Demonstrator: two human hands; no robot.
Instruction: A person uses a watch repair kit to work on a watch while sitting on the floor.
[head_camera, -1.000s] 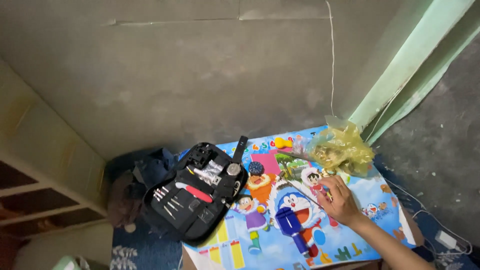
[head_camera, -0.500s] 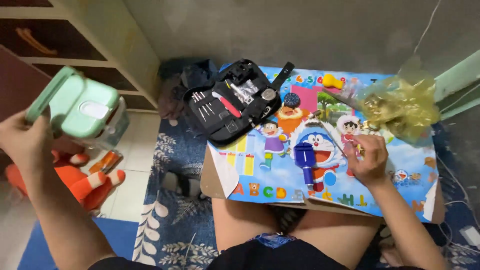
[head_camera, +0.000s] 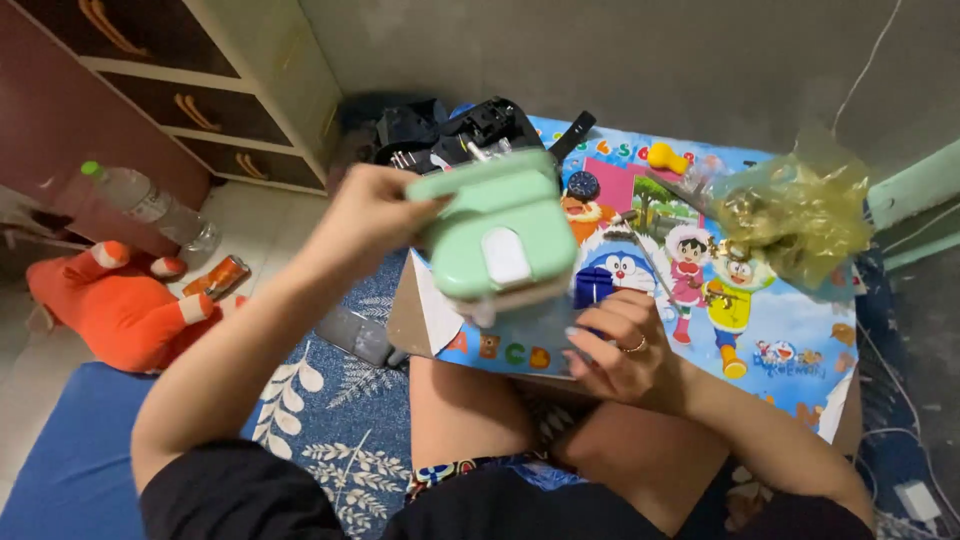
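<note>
Left hand (head_camera: 375, 215) grasping a mint-green case (head_camera: 492, 235) above the cartoon-printed surface (head_camera: 790, 330), right hand (head_camera: 625, 350) just below the case — fingers curled, grip unclear.

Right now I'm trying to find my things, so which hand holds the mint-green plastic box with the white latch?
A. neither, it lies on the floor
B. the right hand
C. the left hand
C: the left hand grips the mint-green plastic box in the air above the colourful cartoon-printed table, while the right hand rests lower at the table's near edge.
</note>
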